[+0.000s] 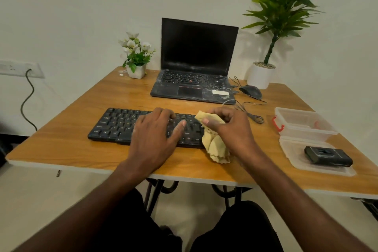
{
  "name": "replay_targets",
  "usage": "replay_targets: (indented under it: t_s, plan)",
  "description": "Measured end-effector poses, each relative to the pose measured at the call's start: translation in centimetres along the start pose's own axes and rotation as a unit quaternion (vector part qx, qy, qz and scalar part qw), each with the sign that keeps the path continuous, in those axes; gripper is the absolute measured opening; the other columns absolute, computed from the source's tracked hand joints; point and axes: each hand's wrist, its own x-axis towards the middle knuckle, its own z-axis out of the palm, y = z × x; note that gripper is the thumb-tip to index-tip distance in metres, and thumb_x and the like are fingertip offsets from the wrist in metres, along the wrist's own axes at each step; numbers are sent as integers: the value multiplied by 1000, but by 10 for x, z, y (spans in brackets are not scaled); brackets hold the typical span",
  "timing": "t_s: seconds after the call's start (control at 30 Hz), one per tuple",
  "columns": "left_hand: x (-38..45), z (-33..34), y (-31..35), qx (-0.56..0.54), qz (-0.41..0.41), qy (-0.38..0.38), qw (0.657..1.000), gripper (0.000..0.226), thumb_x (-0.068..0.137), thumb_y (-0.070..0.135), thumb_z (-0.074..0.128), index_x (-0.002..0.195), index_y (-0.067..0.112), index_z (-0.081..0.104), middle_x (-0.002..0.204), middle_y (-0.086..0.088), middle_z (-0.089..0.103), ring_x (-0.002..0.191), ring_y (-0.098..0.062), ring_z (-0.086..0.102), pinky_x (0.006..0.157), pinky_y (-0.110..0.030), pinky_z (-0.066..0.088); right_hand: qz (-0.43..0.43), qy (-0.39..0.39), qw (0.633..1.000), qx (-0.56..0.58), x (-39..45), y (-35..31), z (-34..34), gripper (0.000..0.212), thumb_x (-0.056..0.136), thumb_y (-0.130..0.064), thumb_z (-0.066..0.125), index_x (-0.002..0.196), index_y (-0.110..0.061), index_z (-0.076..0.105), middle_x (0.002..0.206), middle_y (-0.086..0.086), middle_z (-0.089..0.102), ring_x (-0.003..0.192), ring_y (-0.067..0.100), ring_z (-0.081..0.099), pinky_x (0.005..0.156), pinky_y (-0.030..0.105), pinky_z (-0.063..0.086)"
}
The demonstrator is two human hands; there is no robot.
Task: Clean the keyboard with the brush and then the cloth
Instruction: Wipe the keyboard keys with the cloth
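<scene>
the right hand [229, 127] is curled round a crumpled pale-yellow cloth [214, 145], thumb and fingers pinching its upper fold while the rest hangs down past the near edge of the board onto the wooden table [67, 145]. the cloth sits at the right end of the flat black keyboard [118, 127], touching its last columns of keys. the left hand [155, 131] lies flat on the middle keys, fingers spread and straight, gripping nothing, apparently steadying the board.

the keyboard's long axis runs left to right across the table, so nearly all of the uncleaned length lies to the left of the cloth. the wipe would likely travel that way, and the left hand sits directly in its path; it probably has to lift or slide left.

the brush is not clearly in view; a black object [328, 156] rests on a clear plastic lid [290, 149] to the right, well apart from both hands.
</scene>
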Motion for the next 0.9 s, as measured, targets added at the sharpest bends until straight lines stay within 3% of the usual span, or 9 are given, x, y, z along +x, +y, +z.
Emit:
replay_targets:
  t_s: [0.13, 0.2, 0.27, 0.33, 0.47, 0.63, 0.8, 0.9]
  plan:
    - [10, -48, -64, -80, -53, -45, 994, 40, 99, 66, 59, 123, 34, 61, 112, 16, 66, 97, -2, 62, 82, -33, 54, 16, -62, 997, 30, -3, -6, 31, 32, 77, -14, 89, 103, -29, 79, 96, -8, 79, 90, 12, 75, 83, 41, 63]
    - [14, -78, -103, -144, -114, -102, 978, 52, 92, 67, 69, 133, 39, 57, 119, 21, 65, 107, 5, 61, 87, -27, 50, 19, -84, 995, 58, -5, -12, 45, 25, 81, -12, 86, 100, -27, 81, 96, -10, 79, 90, 12, 76, 81, 38, 63]
    - [9, -103, -137, -201, -188, -202, 940, 73, 84, 64, 79, 146, 42, 47, 135, 26, 56, 116, 11, 53, 98, -24, 46, -10, -98, 992, 82, -6, -20, 63, 24, 83, -9, 83, 99, -26, 83, 97, -13, 79, 91, 7, 75, 82, 33, 61]
    - [4, -113, -154, -234, -208, -283, 907, 96, 76, 63, 90, 154, 49, 37, 147, 24, 49, 123, 9, 51, 103, -21, 46, -44, -93, 991, 84, -9, -27, 76, 26, 83, -9, 82, 101, -28, 83, 97, -18, 78, 92, 1, 73, 83, 29, 59]
    - [4, -114, -164, -251, -216, -360, 872, 124, 70, 41, 100, 161, 53, 18, 148, 20, 44, 126, 0, 52, 97, -18, 46, -110, -124, 986, -4, -8, -40, 113, 26, 85, -18, 82, 101, -38, 82, 99, -25, 76, 94, -6, 68, 83, 23, 54]
    - [3, -103, -170, -221, -220, -331, 891, 142, 53, 65, 100, 160, 62, 7, 157, 12, 42, 134, -13, 53, 117, -41, 43, -168, -182, 964, -99, 4, -59, 154, 24, 90, -20, 77, 105, -39, 80, 107, -20, 74, 97, -3, 63, 79, 18, 48]
    - [1, -95, -180, -234, -199, -285, 908, 128, 51, 69, 100, 155, 60, 26, 153, 15, 52, 136, -15, 55, 117, -48, 46, -236, -197, 936, -169, 18, -80, 193, 22, 86, -21, 79, 106, -31, 79, 103, -13, 75, 92, 7, 66, 77, 29, 53]
    - [0, -92, -184, -246, -194, -269, 911, 119, 51, 69, 100, 150, 57, 35, 144, 20, 58, 132, -11, 58, 115, -48, 48, -312, -208, 895, -242, 20, -86, 211, 23, 87, -20, 75, 108, -29, 77, 102, -7, 71, 92, 14, 63, 75, 32, 52]
